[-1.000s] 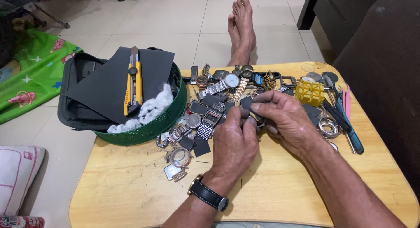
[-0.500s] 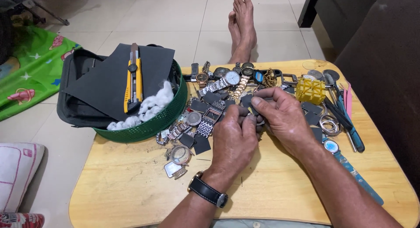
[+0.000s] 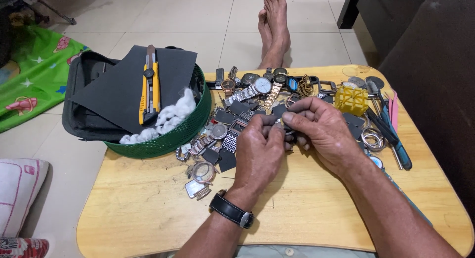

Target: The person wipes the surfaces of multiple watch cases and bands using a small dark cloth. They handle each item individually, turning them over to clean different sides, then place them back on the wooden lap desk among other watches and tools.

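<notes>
Metal glinted between the fingertips: the left hand and right hand pinched a small watch part together above the wooden table, just before the heap of watches. Seemingly mid-fitting; the next move would need a steady, fine grip. A green basket sat left.

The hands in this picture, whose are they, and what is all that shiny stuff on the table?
The picture comes from a camera on a person's head, looking down. The left hand, with a black wristwatch, and the right hand pinch one small metal piece together; what it is, I cannot tell. On the wooden table lie many watches, a yellow block and some tools. A green basket holds dark sheets, white cotton and a yellow knife.
</notes>
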